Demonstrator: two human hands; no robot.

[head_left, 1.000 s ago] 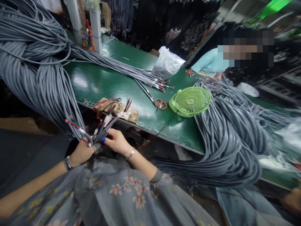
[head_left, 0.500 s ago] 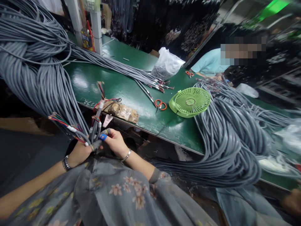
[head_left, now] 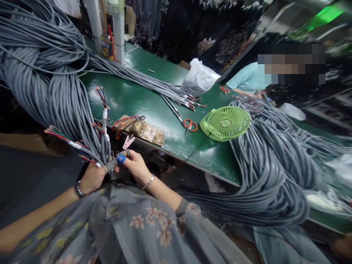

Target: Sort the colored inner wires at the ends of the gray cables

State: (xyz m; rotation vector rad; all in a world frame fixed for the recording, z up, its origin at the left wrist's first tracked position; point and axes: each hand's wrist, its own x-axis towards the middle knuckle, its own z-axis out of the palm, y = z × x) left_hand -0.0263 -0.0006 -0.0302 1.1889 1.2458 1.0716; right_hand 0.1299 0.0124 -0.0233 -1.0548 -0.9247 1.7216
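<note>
My left hand is closed around grey cables close to their ends, at the lap. Several stripped ends fan out above it, with white wraps and thin red, green, blue and black wires. My right hand, with blue tape round a finger, pinches a grey cable end lying crosswise over the others. The fingertips cover part of that cable. Just above the right hand, a pink clip sits at the bench edge.
On the green bench lie a taped brown block, orange-handled scissors, a green fan and a plastic bag. Large grey cable coils hang at right, others at left. A person in light blue sits across.
The cable ends in my left hand have swung left and spread apart. The pink clip shows more fully. The whole view has shifted slightly.
</note>
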